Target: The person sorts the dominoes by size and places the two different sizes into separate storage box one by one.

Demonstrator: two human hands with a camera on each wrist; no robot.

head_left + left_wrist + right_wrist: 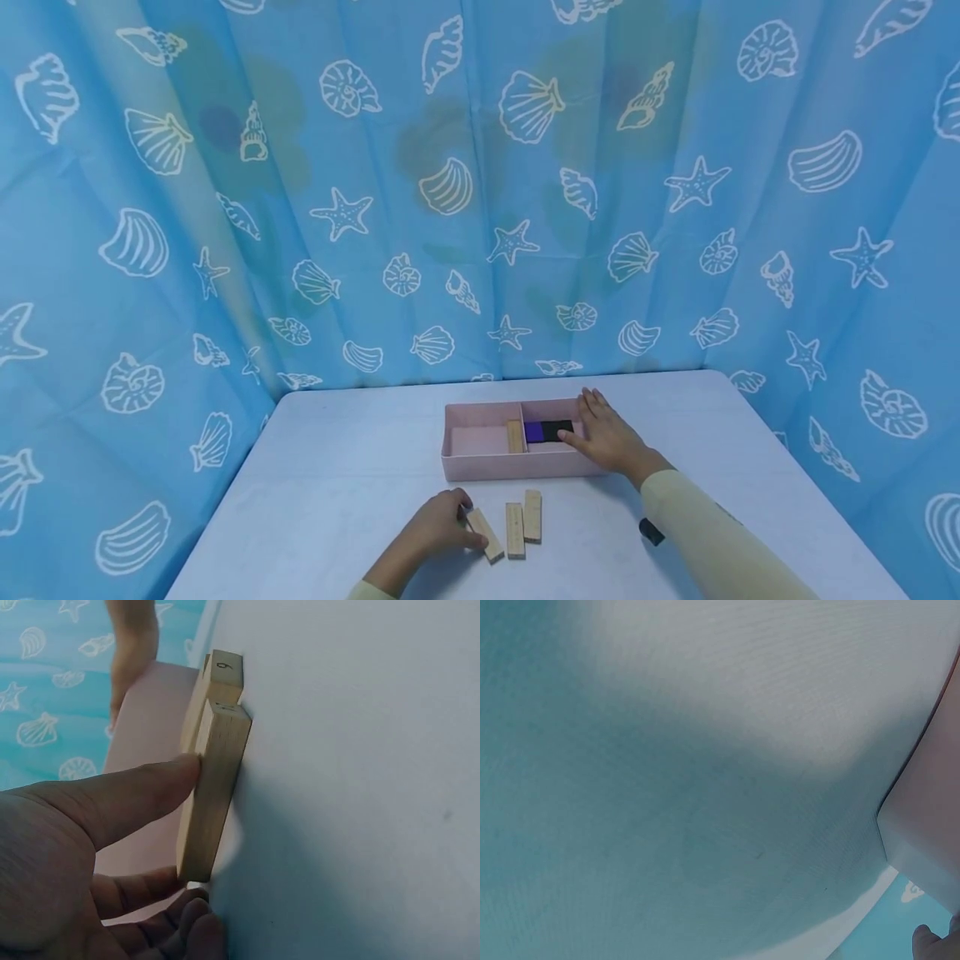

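My left hand (442,527) pinches a wooden block (486,535) on the table, its thumb at the near end and fingers at the far end. Another wooden block (515,531) lies just right of it, with a further wooden block (532,517) beside that. In the left wrist view, a block end (226,667) bears a number. My right hand (611,437) rests with extended fingers over the right end of a pink two-compartment box (495,468). Its thumb lies close to a black piece (557,430); whether they touch I cannot tell.
Inside the box, a wooden block (514,436) sits against the divider in the left compartment, and a purple piece (534,432) is in the right one. A small black object (651,532) lies by the right sleeve. A shell-patterned curtain (480,208) surrounds the white table (352,450).
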